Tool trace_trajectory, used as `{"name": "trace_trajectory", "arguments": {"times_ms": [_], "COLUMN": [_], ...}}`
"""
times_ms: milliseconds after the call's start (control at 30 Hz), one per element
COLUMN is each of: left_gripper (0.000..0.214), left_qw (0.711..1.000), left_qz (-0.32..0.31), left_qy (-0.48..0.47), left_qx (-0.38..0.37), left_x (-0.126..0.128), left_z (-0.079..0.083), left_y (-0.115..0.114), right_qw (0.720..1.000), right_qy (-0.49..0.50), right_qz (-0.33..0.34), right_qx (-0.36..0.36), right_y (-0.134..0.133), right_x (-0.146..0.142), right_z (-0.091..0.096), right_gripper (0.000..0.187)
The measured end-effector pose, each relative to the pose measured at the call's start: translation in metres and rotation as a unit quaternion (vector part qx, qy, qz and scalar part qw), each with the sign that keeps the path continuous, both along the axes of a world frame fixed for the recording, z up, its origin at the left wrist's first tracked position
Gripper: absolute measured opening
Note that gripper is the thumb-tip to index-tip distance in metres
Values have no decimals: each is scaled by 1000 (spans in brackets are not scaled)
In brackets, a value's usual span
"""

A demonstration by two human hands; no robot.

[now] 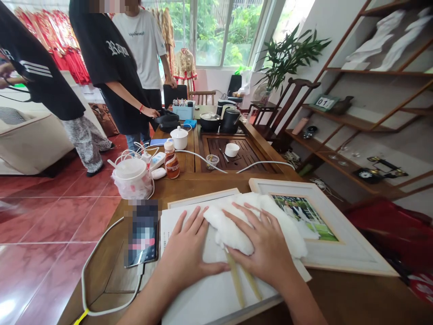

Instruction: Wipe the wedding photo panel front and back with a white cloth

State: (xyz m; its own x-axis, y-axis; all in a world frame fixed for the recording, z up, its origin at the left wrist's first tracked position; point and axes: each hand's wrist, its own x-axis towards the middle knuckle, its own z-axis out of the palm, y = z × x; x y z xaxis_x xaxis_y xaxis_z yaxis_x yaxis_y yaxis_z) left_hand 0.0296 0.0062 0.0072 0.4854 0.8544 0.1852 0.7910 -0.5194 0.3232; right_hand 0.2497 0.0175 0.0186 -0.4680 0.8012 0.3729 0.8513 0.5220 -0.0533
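Observation:
My left hand [186,248] lies flat with its fingers spread on a white board [189,302], its fingertips beside a soft white lump [232,230] that looks like cotton wadding or clay. Over that lump rests my right hand [265,239], fingers stretched apart, the thumb along its near edge. More of the white mass [292,225] spreads out past my right fingers. Two pale yellow tapered sticks [237,280] lie on the board below my right palm, their upper ends partly hidden. A framed photo [304,212] lies to the right, partly under the white mass.
Left of the board are a phone [144,234] on a white cable, a bagged white tub [133,178] and a brown bottle [171,160]. Farther back sit a tea tray [250,158], a white bowl [232,149] and a kettle [230,119]. Several people stand beyond; shelves [352,122] rise at right.

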Motion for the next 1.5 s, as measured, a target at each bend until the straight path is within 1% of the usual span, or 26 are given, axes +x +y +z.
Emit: {"name": "trace_trajectory", "arguments": {"times_ms": [100,233,333,400,500,667,767,833,900,967,1133,1200,1267,1367,1500], "left_gripper": [91,102,101,100,100,100,94,90,88,90,102,102,102,101,100], "left_qw": [1000,1000,1000,1000,1000,1000,1000,1000,1000,1000,1000,1000,1000,1000,1000], "left_qz": [1,-2,-3,-3,-7,-8,-4,1,7,8,2,1,0,-4,-11], "left_qy": [1,13,19,18,17,11,6,6,7,9,15,17,18,20,13], "left_qx": [6,-6,-13,-13,-10,-15,-13,-9,-5,-4,-6,-11,-15,-14,-11], "left_x": [0,-1,-1,0,0,1,2,2,3,2,0,0,0,0,0], "left_z": [-2,-5,-6,-6,-6,-3,0,2,2,1,-2,-3,-4,-4,-2], "left_y": [0,2,3,3,3,0,-1,-3,-4,-4,-1,0,0,0,-1], "right_qw": [1000,999,998,998,999,1000,1000,1000,1000,1000,999,998,997,998,999], "right_qy": [-7,-34,-52,-57,-50,-19,-2,2,-1,-9,-44,-58,-65,-62,-38], "right_qz": [2,10,16,21,18,10,4,0,-1,3,20,25,25,21,10], "right_qx": [5,11,17,17,12,-3,-2,-4,-5,-4,15,21,23,17,5], "right_y": [-11,-40,-57,-61,-54,-25,-9,-4,-4,-11,-43,-54,-59,-54,-31], "right_x": [4,18,29,33,32,16,6,3,3,6,25,32,35,32,17], "right_z": [-1,-5,-8,-9,-8,-2,2,3,3,2,-3,-5,-5,-3,1], "right_gripper": [69,69,72,73,74,73,71,70,69,69,72,74,75,75,72]}}
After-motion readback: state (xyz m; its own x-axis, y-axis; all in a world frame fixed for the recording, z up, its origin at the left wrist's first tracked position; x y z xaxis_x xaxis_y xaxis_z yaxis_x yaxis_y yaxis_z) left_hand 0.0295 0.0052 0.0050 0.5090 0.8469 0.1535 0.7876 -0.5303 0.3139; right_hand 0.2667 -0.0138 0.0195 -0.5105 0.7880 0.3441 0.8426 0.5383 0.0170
